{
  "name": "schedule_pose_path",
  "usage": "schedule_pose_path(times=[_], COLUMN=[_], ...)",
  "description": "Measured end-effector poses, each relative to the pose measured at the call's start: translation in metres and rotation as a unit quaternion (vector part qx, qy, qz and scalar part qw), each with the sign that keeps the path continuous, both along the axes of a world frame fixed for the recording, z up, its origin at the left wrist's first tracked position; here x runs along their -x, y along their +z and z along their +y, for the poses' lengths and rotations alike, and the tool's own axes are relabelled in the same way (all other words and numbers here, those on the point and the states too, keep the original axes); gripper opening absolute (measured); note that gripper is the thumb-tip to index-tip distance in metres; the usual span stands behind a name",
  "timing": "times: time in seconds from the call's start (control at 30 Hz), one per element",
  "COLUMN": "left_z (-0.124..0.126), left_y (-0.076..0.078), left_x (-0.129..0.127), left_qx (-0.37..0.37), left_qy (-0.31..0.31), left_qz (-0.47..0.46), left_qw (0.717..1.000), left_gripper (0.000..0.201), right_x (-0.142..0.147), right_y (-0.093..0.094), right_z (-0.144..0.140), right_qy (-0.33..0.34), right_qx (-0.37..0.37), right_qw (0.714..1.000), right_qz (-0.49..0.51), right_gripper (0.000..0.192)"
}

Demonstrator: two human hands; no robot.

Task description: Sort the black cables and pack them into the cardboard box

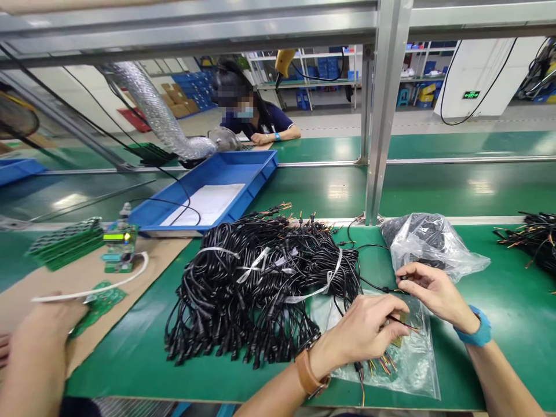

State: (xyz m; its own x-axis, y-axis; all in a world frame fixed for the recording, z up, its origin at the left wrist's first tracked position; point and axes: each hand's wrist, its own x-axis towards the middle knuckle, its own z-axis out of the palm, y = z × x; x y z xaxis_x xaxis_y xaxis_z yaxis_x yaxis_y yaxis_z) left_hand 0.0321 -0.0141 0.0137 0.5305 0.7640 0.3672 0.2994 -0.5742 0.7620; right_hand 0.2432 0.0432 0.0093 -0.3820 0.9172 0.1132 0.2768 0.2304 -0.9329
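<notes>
My left hand (369, 333), with a brown watch strap on its wrist, rests on a clear flat plastic bag (412, 365) and pinches a thin black cable whose end has coloured wires (382, 364). My right hand (430, 292), with a blue wristband, pinches the same thin black cable (377, 288) a little farther back. To the left of both hands lies a large pile of bundled black cables (260, 289), tied with white strips. A crumpled clear bag of black cables (430, 240) sits just behind my right hand.
Another person's hand (43, 336) rests at the lower left on brown cardboard, near green circuit boards (65, 243) and a small tester with a lit display (118, 246). A blue tray (256, 168) stands behind the pile. A metal post (382, 145) rises at the centre. A person sits across the green belt.
</notes>
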Motion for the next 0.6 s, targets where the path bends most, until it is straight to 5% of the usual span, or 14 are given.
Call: schedule_pose_path(times=[0.13,0.4,0.6], left_z=[-0.005,0.001,0.003], left_y=[-0.001,-0.010,-0.011], left_x=[-0.005,0.002,0.001], left_qx=[-0.030,0.054,0.037], left_qy=[-0.003,0.185,0.195], left_qz=[-0.061,-0.120,-0.106], left_qw=[0.998,0.974,0.974], left_gripper=[0.011,0.019,0.018], right_x=[0.003,0.015,0.025], right_y=[-0.001,-0.006,-0.007], right_z=[0.000,-0.010,-0.016], right_qy=[0.011,0.056,0.047], right_qx=[-0.015,0.070,0.086], right_qw=[1.000,0.992,0.992], right_qz=[0.016,0.084,0.080], right_gripper=[0.030,0.037,0.038])
